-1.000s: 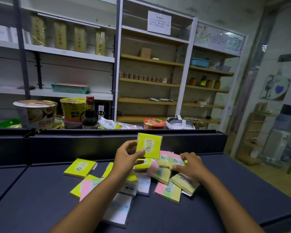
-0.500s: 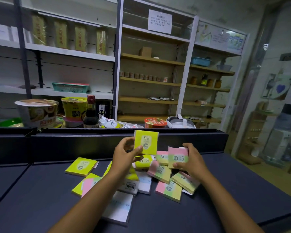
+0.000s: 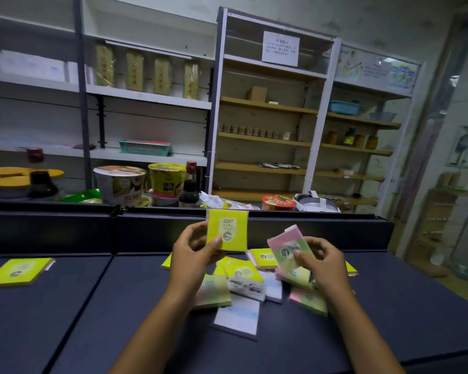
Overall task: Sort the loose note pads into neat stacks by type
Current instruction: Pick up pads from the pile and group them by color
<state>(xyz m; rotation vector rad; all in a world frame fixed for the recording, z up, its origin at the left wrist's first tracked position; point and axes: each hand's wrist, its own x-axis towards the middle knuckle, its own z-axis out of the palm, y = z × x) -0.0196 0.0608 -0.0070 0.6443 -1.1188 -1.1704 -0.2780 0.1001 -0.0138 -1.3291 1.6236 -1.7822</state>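
From my head camera, my left hand (image 3: pixel 193 251) holds a yellow note pad (image 3: pixel 227 230) upright above the dark table (image 3: pixel 389 319), thumb pressed on its front near the lower edge, fingers curled behind it. My right hand (image 3: pixel 326 261) pinches a pink-and-green note pad (image 3: pixel 287 245), lifted and tilted, thumb on its printed face. Below and between my hands lies the loose heap: a yellow pad (image 3: pixel 243 271) just under my left hand, a pastel pad (image 3: pixel 214 291) by my left wrist, white pads (image 3: pixel 239 317) nearest me, another pink-and-green pad (image 3: pixel 310 300) under my right wrist. Well off to the left of my left hand, a single yellow pad (image 3: pixel 16 271) lies flat. Beyond my hands, past the table's raised back edge, stand noodle cups (image 3: pixel 120 184) and a sauce bottle (image 3: pixel 189 188).
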